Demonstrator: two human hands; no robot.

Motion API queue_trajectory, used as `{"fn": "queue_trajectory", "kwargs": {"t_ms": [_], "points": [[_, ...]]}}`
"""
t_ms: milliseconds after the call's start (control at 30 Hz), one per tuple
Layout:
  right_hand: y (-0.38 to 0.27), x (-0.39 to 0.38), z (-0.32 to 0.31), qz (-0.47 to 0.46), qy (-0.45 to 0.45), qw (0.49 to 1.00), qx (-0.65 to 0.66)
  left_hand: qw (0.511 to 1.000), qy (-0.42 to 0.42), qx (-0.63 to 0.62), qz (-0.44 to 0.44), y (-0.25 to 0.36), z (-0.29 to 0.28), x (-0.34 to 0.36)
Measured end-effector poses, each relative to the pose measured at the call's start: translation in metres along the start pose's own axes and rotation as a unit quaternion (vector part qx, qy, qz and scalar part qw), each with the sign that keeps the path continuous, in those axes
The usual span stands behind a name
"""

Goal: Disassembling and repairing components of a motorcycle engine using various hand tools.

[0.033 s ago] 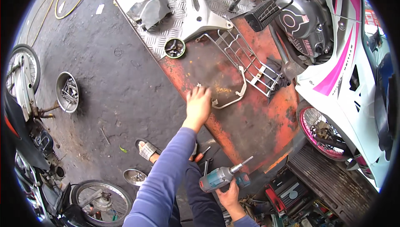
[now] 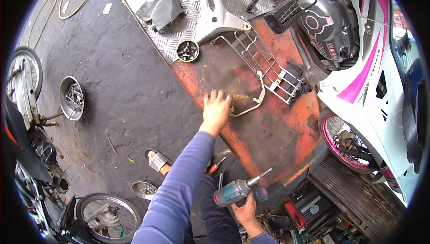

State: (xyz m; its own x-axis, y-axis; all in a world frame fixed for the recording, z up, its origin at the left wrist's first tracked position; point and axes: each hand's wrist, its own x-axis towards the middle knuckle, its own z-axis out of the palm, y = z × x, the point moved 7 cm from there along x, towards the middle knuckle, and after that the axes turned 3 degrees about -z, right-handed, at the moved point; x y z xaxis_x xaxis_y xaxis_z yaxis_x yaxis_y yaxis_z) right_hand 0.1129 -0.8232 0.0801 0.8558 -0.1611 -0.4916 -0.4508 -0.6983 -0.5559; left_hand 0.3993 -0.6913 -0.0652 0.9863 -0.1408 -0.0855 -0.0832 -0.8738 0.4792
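My left hand [image 2: 216,113] is over the orange work platform [image 2: 248,143], fingers apart and slightly curled, beside the end of a bent metal bracket [image 2: 248,111]. Whether the fingertips touch it is unclear. My right hand [image 2: 246,215] grips a teal and grey cordless power tool [image 2: 232,192] with a long socket [image 2: 260,176] pointing up and right. A silver wire rack [image 2: 268,60] lies beyond my left hand, near a round green-rimmed part [image 2: 187,51].
A white-pink motorbike [image 2: 358,87] stands right, dark motorbikes [image 2: 31,150] left. Metal bowls of small parts [image 2: 71,112] [image 2: 142,189] and an orange-handled screwdriver [image 2: 214,168] are on the floor. A tread plate [image 2: 143,6] holds a white bracket [image 2: 215,24]. Toolboxes [image 2: 309,206] sit lower right.
My left hand has shifted slightly to the right and its fingers have spread a little. The power tool in my right hand has barely moved.
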Motion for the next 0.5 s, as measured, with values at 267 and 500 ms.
{"fn": "queue_trajectory", "kwargs": {"t_ms": [267,500], "points": [[-0.005,-0.010,0.002,0.013,-0.011,0.999,-0.030,0.949,-0.215,0.203,0.105,0.025,0.051,0.016],[-0.019,-0.022,0.025,0.029,-0.056,0.996,-0.057,0.952,-0.293,0.056,-0.070,-0.009,0.081,-0.011]]}}
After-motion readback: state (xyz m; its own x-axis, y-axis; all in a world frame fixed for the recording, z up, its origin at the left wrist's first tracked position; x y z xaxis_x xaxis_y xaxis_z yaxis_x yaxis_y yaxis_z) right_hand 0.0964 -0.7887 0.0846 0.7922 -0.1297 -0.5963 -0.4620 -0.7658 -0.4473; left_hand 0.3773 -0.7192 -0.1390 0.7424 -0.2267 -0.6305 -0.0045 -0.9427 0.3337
